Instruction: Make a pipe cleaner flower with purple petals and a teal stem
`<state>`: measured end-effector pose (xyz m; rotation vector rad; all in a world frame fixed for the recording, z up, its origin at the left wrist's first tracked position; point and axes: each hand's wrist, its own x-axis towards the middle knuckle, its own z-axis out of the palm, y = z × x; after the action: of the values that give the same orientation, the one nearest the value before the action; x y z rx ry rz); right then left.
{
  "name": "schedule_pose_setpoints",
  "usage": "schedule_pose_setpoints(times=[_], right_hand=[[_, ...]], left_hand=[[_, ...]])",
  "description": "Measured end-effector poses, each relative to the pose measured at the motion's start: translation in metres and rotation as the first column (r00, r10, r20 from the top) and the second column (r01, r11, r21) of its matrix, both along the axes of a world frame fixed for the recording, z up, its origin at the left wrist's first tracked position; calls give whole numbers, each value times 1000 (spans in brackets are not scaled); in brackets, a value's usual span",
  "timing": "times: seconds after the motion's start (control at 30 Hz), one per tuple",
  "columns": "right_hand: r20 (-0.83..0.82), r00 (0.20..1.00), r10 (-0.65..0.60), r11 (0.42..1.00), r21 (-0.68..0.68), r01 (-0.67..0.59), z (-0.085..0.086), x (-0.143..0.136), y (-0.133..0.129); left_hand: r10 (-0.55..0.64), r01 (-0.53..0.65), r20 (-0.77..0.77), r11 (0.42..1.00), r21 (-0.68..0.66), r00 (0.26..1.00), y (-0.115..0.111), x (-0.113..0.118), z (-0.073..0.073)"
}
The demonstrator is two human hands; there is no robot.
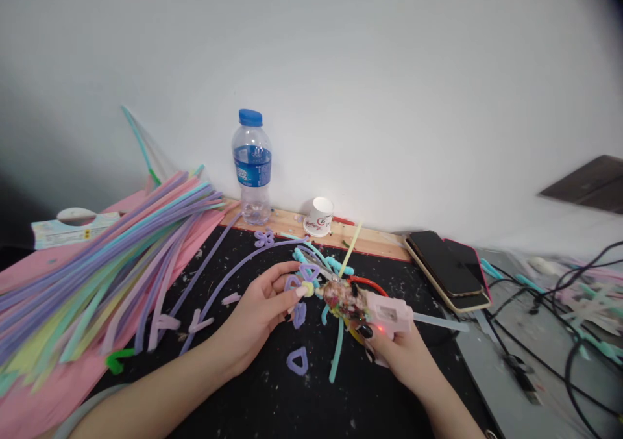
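Note:
My right hand (396,354) is wrapped round the handle of a pale pink hot glue gun (389,312), its red light lit and a clear glue stick (440,322) poking from the back. The gun's nozzle end points left, close to my left fingertips. Between thumb and fingers my left hand (270,306) pinches a pipe cleaner flower with a yellow centre (307,288) and purple loop petals (309,271). On the black mat below lies a separate purple pipe cleaner loop (297,361). Scissors with a red handle (368,284) lie partly hidden behind the gun.
Many pastel pipe cleaners (126,263) are heaped at the left on pink paper. A water bottle (253,173) and a paper cup (319,217) stand along the wall. Phones (448,263) and black cables (525,341) lie at the right. A small purple flower (264,238) rests behind.

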<state>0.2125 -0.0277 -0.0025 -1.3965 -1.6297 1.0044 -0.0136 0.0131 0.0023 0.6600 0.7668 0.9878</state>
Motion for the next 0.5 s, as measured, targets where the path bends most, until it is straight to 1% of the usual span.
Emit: schedule_pose_setpoints(times=[0.27,0.5], right_hand=[[48,999,17,1000,-2,-17,-4,3,-1],[81,996,38,999,21,-40,-3,3,-1]], left_hand=[[13,-13,16,1000,-7,1000,1,1,0],[7,-7,-1,1000,2,1000,0,0,0]])
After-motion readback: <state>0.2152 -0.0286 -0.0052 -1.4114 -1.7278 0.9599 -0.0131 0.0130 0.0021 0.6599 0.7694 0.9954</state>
